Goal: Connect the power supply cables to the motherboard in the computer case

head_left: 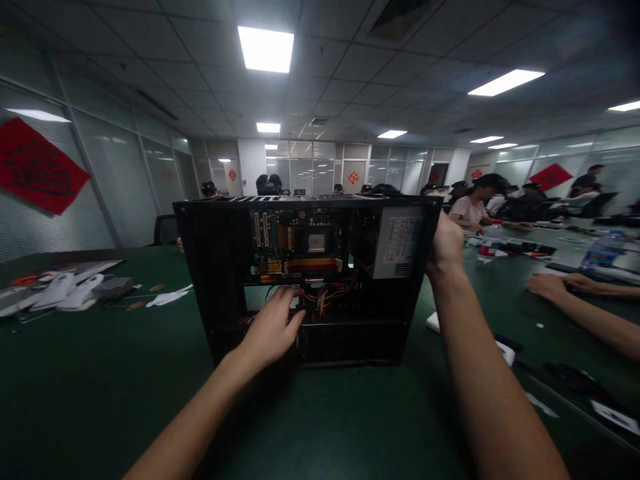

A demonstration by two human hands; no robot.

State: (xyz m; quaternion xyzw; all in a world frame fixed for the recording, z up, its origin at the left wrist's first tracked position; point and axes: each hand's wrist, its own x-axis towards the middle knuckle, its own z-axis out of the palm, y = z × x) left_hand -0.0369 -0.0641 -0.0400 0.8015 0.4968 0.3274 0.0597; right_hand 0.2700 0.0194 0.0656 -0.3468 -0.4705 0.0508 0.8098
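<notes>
Steadying the uncovered computer case point(333, 325) upright on the green table point(350, 427) with the right hand point(447, 243) at its edge, grip not discernible, while holding the left hand point(275, 317) loosely half-spread inside, ideally without tugging the nearby coloured cables point(327, 293).

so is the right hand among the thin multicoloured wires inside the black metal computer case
No, the right hand is at the case's outer side, apart from the wires.
</notes>
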